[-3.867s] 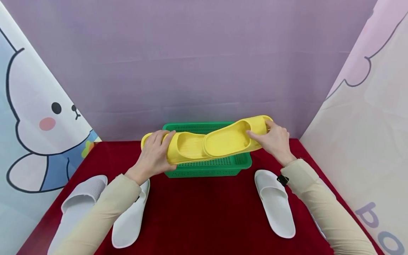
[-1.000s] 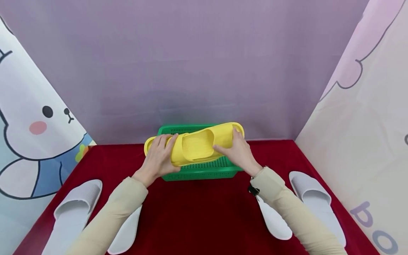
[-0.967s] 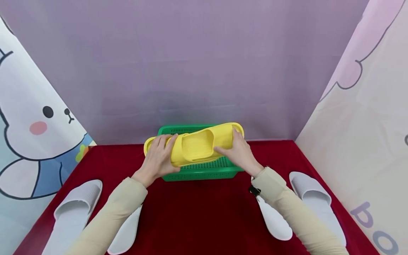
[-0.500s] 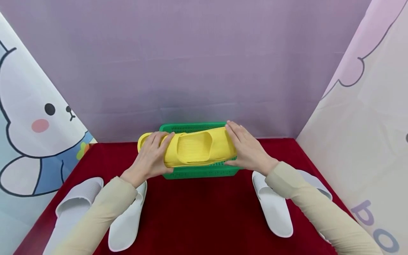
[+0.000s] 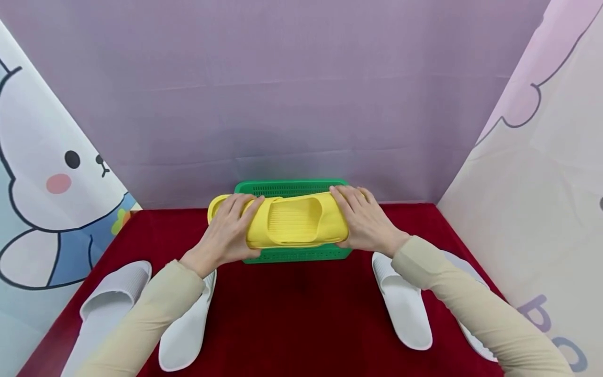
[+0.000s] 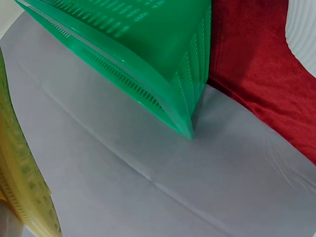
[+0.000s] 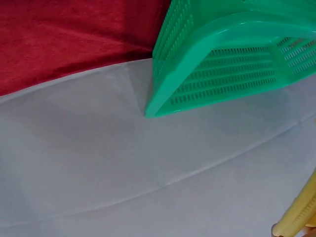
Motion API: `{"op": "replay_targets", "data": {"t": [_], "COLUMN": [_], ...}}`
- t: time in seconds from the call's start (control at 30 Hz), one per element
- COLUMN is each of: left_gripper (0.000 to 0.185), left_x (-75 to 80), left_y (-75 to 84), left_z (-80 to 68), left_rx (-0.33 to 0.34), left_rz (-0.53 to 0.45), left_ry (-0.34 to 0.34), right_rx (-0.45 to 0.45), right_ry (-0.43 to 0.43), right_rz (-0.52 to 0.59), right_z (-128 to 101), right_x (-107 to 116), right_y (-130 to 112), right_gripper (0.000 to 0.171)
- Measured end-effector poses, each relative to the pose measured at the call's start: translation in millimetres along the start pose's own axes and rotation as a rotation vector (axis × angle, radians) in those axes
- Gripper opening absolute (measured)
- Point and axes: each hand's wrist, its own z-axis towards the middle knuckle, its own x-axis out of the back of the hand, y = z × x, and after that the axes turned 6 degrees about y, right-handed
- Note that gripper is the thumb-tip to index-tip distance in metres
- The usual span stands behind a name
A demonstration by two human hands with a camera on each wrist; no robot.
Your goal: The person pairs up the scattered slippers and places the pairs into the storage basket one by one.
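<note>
A pair of yellow slippers is held level in the head view, one pushed into the other. My left hand grips the left part, thumb below and fingers over the top. At the other end my right hand holds the pair, fingers over the top edge, covering the right tip. Just beneath stands a green perforated basket, partly hidden by the slippers. The left wrist view catches a slipper edge at its left border; in the right wrist view a yellow tip shows at the lower right.
White slippers lie on the red cloth: an outer left one, an inner left one, an inner right one and one under the right sleeve. A purple backdrop rises behind the basket, with printed panels on both sides.
The yellow slippers, earlier overlapping only at their heels, have slid together into a shorter bundle. My right hand has moved left with its slipper, then shifted its grip round the right end.
</note>
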Motion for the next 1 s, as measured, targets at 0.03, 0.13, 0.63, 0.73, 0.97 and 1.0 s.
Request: {"op": "replay_targets", "data": {"t": [0.03,0.13,0.63,0.73,0.97,1.0], "left_gripper": [0.109,0.108,0.112,0.11,0.107,0.107], "left_x": [0.1,0.0,-1.3,-3.0,-4.2,-3.8], "left_y": [0.1,0.7,9.7,11.2,14.1,14.2], "left_z": [0.0,0.9,2.0,3.6,9.0,9.7], "left_rx": [-0.002,-0.007,-0.021,-0.034,-0.068,-0.069], "left_rz": [0.004,0.007,0.021,0.025,0.051,0.052], "left_ry": [0.001,0.005,0.026,0.032,0.061,0.064], "right_rx": [0.005,0.014,0.006,0.005,-0.006,-0.008], "right_ry": [0.009,0.021,0.112,0.121,0.153,0.154], "right_rz": [0.005,0.015,0.063,0.055,0.06,0.065], "right_z": [-0.2,-1.1,-4.4,-3.7,-3.4,-2.9], "right_x": [-0.3,0.1,4.4,5.3,6.9,7.0], "right_y": [0.4,1.1,-5.9,-8.5,-12.6,-13.3], "right_gripper": [0.117,0.114,0.109,0.109,0.109,0.109]}}
